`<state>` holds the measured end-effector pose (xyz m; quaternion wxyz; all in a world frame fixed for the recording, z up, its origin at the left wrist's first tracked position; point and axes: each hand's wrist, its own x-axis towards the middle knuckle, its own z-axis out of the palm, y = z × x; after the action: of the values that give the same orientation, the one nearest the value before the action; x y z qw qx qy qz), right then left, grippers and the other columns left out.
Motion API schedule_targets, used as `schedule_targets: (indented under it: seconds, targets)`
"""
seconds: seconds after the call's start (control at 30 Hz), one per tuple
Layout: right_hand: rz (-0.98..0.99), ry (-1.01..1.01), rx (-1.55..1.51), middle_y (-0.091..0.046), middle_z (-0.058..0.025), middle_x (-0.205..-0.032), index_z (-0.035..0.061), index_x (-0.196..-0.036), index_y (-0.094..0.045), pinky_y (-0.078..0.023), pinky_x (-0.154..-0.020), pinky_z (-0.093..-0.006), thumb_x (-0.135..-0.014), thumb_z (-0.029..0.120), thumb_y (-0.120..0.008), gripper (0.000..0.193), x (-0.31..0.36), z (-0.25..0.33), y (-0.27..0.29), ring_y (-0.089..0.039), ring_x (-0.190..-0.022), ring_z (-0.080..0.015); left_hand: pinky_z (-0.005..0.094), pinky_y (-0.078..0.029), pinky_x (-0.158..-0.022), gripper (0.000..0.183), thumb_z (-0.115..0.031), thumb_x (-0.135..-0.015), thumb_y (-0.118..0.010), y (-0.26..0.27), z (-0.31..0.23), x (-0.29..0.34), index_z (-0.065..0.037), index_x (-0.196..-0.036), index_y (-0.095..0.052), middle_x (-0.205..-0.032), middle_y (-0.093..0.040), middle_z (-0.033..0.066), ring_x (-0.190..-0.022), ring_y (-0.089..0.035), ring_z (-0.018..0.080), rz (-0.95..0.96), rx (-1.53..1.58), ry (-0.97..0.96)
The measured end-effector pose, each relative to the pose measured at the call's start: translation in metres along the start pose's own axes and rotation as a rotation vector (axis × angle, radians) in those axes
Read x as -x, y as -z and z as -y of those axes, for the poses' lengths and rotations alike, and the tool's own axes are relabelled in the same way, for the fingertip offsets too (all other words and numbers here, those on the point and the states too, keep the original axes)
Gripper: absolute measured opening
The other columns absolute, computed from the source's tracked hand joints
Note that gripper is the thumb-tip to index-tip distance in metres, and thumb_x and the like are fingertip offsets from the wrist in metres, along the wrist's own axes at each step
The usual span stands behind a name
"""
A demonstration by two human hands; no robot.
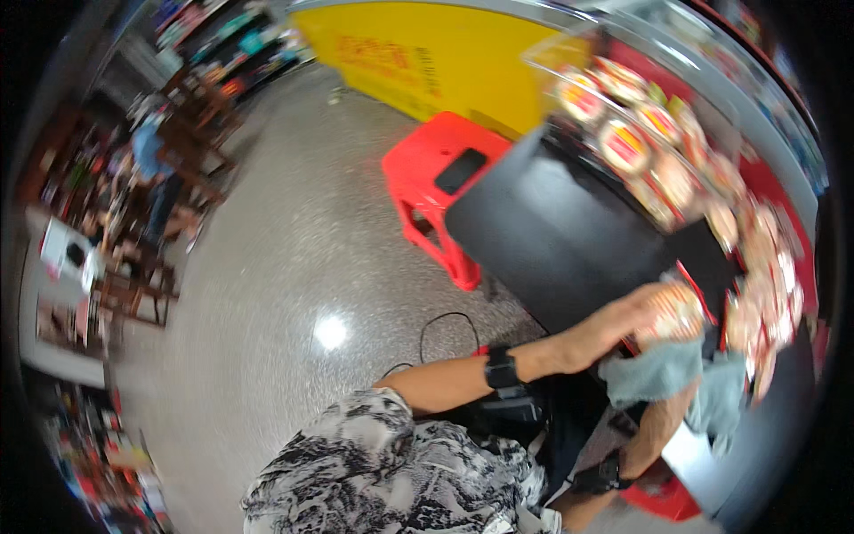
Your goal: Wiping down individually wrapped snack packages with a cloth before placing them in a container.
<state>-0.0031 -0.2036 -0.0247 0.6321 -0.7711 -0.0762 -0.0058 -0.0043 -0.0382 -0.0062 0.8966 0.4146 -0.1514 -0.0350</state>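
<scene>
My left hand (633, 313) reaches over the black table and is closed on a clear-wrapped round pack (678, 311) with red and white markings. Right below that pack, a grey-green cloth (654, 372) hangs against it. My right hand (680, 405) is closed on this cloth, which covers most of its fingers. Motion blur hides the finer detail of both hands. Beside them on the table lies a pile of similar wrapped packs (765, 285).
A clear plastic bin (551, 60) with several round packs stands at the far end of the black table (543, 231). A red stool (427, 147) bearing a dark phone (461, 171) is beside it. Past the stool is a yellow counter panel (445, 44). A person (151, 151) is at the far left.
</scene>
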Motion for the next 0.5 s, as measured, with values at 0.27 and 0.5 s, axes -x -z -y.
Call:
schedule_targets:
  seconds: [0.27, 0.5]
  targets:
    - [0.162, 0.259, 0.007, -0.045, -0.0124, -0.112, -0.0003, -0.116, -0.039, -0.027, -0.098, -0.0336, -0.084, 0.022, -0.050, 0.040, -0.007, 0.023, -0.032, -0.041, -0.106, -0.0227, 0.0265, -0.030, -0.096, 0.049, -0.025, -0.091, -0.042, 0.005, -0.001, 0.002, 0.000, -0.131, -0.029, -0.124, -0.042, 0.0067, -0.113, -0.038, 0.0122, 0.002, -0.192, -0.048]
    - [0.155, 0.427, 0.043, -0.046, -0.0123, -0.105, 0.0002, -0.108, -0.041, -0.029, -0.096, -0.0361, -0.085, 0.025, -0.048, 0.034, 0.006, 0.049, -0.048, -0.043, -0.100, -0.0232, 0.0270, -0.032, -0.095, 0.049, -0.028, -0.090, -0.044, 0.003, 0.003, -0.001, 0.002, -0.128, -0.033, -0.121, -0.046, 0.0091, -0.111, -0.040, 0.0128, 0.017, -0.240, -0.082]
